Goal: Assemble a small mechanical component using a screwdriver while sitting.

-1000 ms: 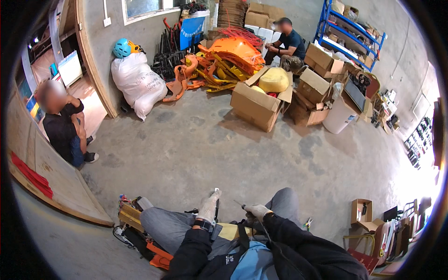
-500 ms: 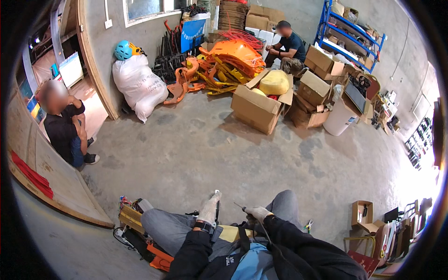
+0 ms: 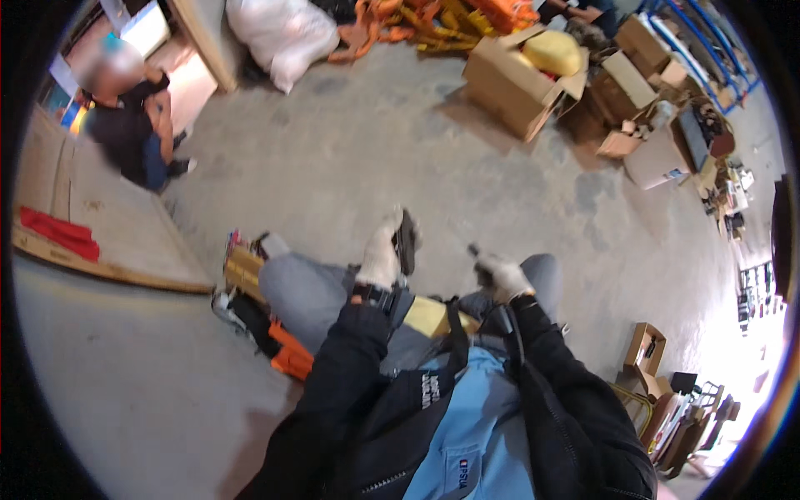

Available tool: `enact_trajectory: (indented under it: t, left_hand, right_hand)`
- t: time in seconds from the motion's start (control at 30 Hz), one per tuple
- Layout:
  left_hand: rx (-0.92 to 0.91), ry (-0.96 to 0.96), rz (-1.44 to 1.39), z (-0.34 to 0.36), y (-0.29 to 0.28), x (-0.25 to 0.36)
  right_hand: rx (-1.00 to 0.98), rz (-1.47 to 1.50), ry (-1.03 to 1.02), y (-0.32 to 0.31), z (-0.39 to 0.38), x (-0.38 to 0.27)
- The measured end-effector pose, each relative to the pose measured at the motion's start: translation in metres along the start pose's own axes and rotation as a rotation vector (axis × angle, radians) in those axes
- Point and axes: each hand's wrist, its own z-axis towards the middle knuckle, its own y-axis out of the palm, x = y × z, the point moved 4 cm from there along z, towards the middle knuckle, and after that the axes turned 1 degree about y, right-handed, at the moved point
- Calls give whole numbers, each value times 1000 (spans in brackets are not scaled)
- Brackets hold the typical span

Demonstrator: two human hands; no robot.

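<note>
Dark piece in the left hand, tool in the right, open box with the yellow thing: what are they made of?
Dark piece: perhaps plastic or coated metal; dark, low shine, material unclear.
Tool: dark body, maybe plastic or rubber; its thin front end is too blurred to judge.
Open box: almost certainly cardboard; matte brown, folded flaps.

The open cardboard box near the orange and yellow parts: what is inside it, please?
A rounded yellow object sticks out of the box, and a bit of red shows beside it. The walls and yellow object hide anything deeper.
</note>
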Motion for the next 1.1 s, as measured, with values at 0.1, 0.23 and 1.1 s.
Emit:
enact_trajectory:
  t: [0.1, 0.23, 1.1]
  left_hand:
    - [-83, 7, -106, 4, -3, 5]
    - [-121, 26, -190, 0, -8, 6]
    - [-244, 176, 15, -13, 6, 12]
  right_hand:
    - [46, -3, -140, 27, -42, -62]
    - [15, -72, -241, 44, -85, -108]
    - [-27, -96, -296, 62, -107, -108]
